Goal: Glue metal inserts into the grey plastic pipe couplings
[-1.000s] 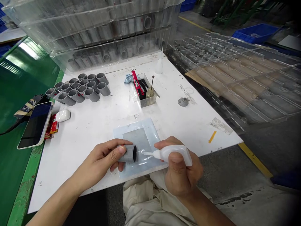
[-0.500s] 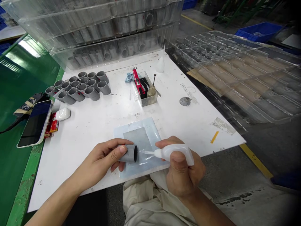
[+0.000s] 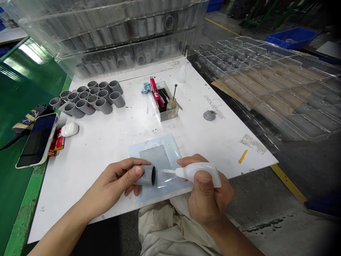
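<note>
A short grey tube lies on its side in the grasp of my left hand, its open end facing right. My right hand is wrapped round a white squeeze bottle. The bottle's thin nozzle points left, a short gap away from the tube's open end. Beneath both is a light blue sheet with a greyish square on it, at the front edge of the white table.
Several grey tubes stand at the back left, before stacked clear trays. A small box holds a red tool. A phone lies left; a grey round part sits right; another bottle stands behind.
Both hands, the tube and the bottle keep nearly the same places. The view has shifted very slightly, and the phone and the standing tubes appear a little further left.
</note>
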The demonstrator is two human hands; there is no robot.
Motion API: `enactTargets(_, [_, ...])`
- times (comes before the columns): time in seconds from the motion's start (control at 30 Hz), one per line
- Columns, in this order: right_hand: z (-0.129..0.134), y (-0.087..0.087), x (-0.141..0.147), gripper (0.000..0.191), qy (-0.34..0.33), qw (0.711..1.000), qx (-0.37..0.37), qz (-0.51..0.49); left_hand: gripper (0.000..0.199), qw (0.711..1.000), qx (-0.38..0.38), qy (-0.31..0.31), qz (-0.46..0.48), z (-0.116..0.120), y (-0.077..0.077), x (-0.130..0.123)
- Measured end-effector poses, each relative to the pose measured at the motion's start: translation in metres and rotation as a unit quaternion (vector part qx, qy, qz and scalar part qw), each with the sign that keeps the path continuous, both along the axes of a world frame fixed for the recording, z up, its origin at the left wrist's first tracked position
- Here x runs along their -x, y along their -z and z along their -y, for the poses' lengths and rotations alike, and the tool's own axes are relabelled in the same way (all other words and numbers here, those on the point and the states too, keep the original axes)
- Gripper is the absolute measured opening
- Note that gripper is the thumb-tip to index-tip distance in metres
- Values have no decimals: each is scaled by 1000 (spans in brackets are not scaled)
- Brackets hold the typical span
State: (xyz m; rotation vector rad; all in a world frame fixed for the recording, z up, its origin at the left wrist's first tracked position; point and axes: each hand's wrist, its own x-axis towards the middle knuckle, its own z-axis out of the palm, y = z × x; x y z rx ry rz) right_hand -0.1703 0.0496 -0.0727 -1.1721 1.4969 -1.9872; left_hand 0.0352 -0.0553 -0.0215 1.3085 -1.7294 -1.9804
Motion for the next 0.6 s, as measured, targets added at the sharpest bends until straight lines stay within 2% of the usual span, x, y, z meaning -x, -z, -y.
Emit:
enactTargets(0.33, [6,1,-5,27,2,998,60,18,54,1000,0,13,4,-1,-4,-1])
enactTargets(0.6, [4,-3,1,35,-13,998,57,34,51,1000,4,16,9,0,-3,0])
